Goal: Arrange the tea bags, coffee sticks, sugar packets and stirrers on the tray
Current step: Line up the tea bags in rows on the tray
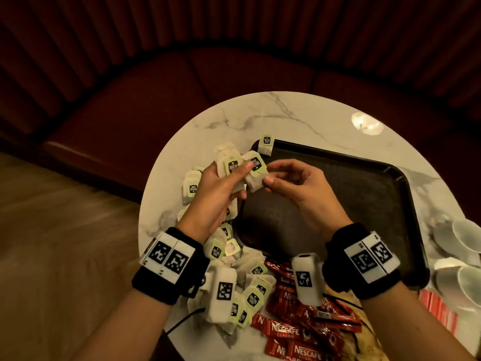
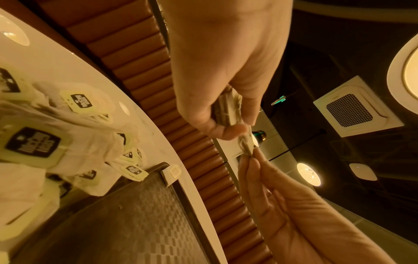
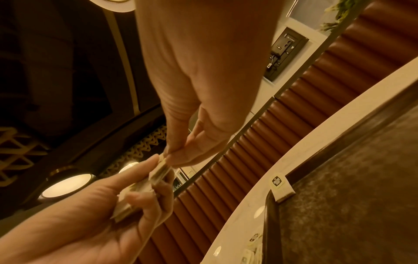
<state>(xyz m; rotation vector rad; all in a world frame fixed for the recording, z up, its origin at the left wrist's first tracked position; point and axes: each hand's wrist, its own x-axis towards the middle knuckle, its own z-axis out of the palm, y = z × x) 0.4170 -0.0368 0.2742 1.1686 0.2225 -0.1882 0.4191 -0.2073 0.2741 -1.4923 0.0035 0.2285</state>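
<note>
We see the left hand [image 1: 208, 196] curled round a small stack of tea bags [image 1: 230, 166], thumb pressed on the top one. At its 3 o'clock, the right hand [image 1: 299, 188] pinches one tea bag [image 1: 256, 169] between thumb and fingertips [image 1: 269, 181]; this bag touches the stack, and both hands hold it above the tray's 9 o'clock edge. In the left wrist view the stack [image 2: 226, 109] appears edge-on in the fingers, with the right hand's fingertips [image 2: 251, 164] closed on the lower bag. The black tray [image 1: 364, 204] lies beneath and to 3 o'clock of the hands on a round marble table [image 1: 273, 113]. A single tea bag [image 1: 266, 144] rests on the tray's corner at 12 o'clock from the hands. Loose tea bags [image 1: 216, 250] are heaped on the table from 9 to 6 o'clock of the tray. Red coffee sticks [image 1: 286, 332] lie at 6 o'clock, near the wrists. Clear cups [image 1: 466, 238] stand at 4 o'clock of the tray. A red cushioned bench [image 1: 182, 74] curves round the table's far side.
</note>
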